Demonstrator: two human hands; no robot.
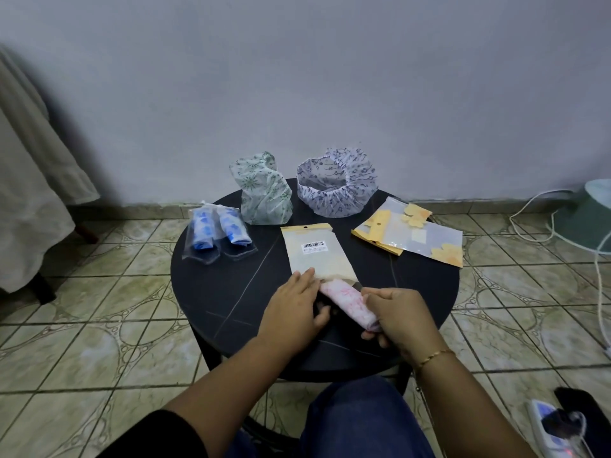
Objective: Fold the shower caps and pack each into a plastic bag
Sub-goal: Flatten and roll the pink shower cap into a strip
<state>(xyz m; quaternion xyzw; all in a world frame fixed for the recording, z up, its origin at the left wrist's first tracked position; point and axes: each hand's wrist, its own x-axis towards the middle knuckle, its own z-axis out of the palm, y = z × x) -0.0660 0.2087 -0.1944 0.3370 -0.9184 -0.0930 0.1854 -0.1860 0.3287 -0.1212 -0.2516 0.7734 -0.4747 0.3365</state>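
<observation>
- Head view: my right hand (395, 317) grips the rolled pink cap (347, 300) at the mouth of the barcode bag (315, 254); my left hand (294, 307), fingers straight, holds the bag's mouth down.
- Done: two blue caps bagged (216, 234).
- Left, I judge: this pink one, the green cap (264, 195) and the purple cap (335, 183).
- Spare yellow bags (410, 231): at least two.

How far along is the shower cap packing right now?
Done: two blue caps bagged. In hand: right hand feeds the folded pink cap toward the barcode bag, left hand at its mouth. Left: green cap, purple cap, with spare bags.
</observation>
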